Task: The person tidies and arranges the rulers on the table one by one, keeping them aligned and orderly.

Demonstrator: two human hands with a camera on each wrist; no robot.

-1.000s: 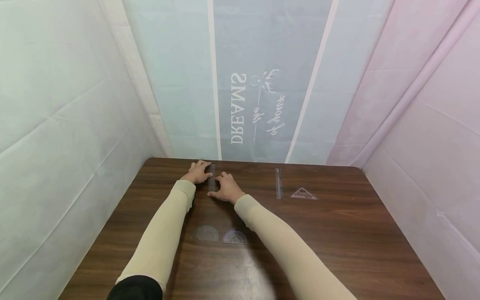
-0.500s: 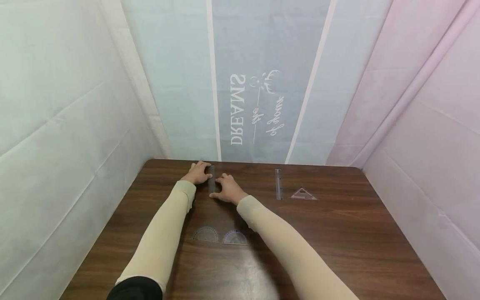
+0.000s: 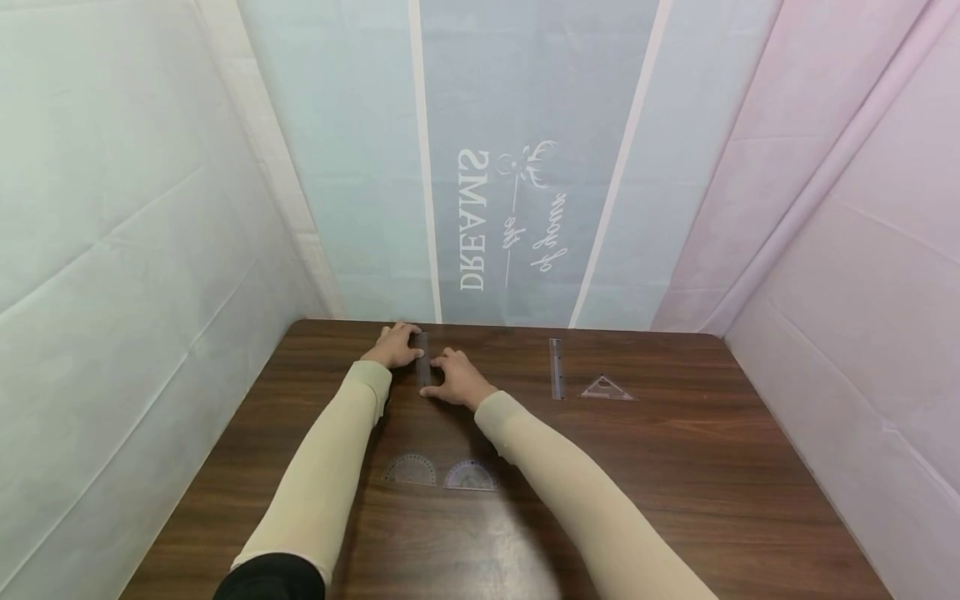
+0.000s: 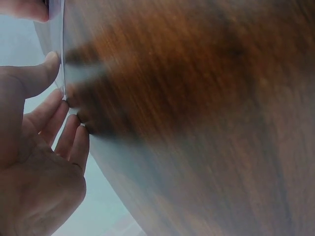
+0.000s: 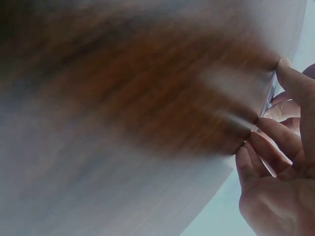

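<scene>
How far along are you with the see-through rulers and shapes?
Mostly there, I'd guess. Looking done: two protractors sit side by side, and the right ruler lies beside the triangle, untouched. In hand: the left hand and right hand are at the left ruler. Left to do: perhaps just settling that ruler and letting go.

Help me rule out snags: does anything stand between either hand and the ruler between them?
Nothing visible: the left hand and right hand are both at the ruler. The protractors lie nearer the person; the other ruler and triangle lie off right.
</scene>
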